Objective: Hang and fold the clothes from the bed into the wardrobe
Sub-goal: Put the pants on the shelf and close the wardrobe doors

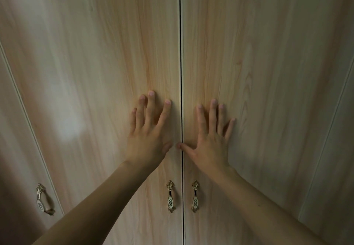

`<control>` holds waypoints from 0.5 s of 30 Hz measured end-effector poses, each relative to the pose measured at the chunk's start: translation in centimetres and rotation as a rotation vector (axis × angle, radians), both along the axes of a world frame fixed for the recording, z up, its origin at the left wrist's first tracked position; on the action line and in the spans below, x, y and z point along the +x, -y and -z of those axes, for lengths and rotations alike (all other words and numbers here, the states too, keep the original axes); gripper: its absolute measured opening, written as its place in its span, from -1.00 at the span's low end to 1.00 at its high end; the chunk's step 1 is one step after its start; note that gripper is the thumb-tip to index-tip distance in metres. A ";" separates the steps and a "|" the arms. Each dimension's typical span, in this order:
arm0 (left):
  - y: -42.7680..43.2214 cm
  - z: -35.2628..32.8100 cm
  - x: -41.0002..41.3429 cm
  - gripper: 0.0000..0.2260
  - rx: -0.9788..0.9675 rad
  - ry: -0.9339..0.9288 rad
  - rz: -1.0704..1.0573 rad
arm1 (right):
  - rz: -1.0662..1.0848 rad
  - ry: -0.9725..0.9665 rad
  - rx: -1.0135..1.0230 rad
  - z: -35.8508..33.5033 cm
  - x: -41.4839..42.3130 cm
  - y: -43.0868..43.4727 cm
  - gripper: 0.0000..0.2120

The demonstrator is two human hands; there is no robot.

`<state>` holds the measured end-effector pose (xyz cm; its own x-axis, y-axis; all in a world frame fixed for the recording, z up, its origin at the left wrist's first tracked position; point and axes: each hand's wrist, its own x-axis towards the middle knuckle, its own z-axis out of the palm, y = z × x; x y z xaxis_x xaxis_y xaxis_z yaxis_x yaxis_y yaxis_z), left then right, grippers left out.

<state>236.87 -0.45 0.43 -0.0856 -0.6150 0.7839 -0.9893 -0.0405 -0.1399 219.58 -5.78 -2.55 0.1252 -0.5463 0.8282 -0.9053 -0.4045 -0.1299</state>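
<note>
The light wood wardrobe fills the view, its two middle doors shut with a thin dark gap between them. My left hand [148,130] presses flat on the left middle door [107,72], fingers straight and spread. My right hand [210,135] presses flat on the right middle door [258,72] the same way, its thumb reaching to the gap. Both hands hold nothing. No clothes and no bed are in view.
Two ornate gold handles [170,197] [195,197] sit below my hands on either side of the gap. A third handle [43,199] is on the outer left door. Another door panel [337,149] stands at the far right.
</note>
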 end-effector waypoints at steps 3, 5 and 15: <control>0.3 0.1 0.2 0.12 -0.009 -0.003 0.020 | -0.013 0.035 0.004 -0.1 0.5 0.0 0.22; 0.6 0.2 0.3 0.13 -0.017 -0.005 0.031 | -0.014 0.042 0.003 0.0 0.6 0.0 0.23; -1.3 -0.3 -0.4 -0.04 0.113 -0.021 -0.014 | -0.091 -0.110 0.257 -2.4 -1.4 -3.0 0.16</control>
